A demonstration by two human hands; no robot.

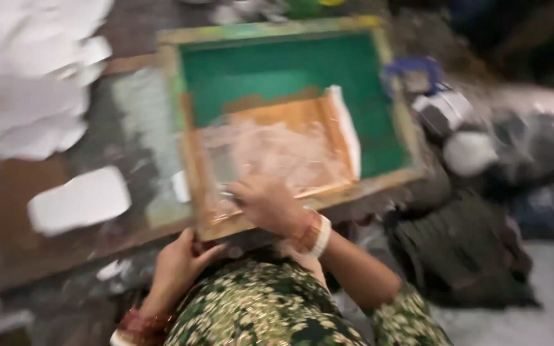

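Observation:
A wooden-framed printing screen (392,122) with green mesh and an orange taped patch lies tilted on the worktable; the frame is blurred. My right hand (265,204) presses down inside the screen near its lower edge, seemingly on a small tool that I cannot make out. My left hand (177,259) grips the screen's lower left corner from below. Both wrists wear red and white bangles. My green patterned garment (277,307) fills the bottom middle.
White paper sheets (27,70) pile up at the upper left, and one loose white piece (78,200) lies on the brown table. Dark cloth bundles (469,250) and a blue-handled container (418,74) crowd the right side.

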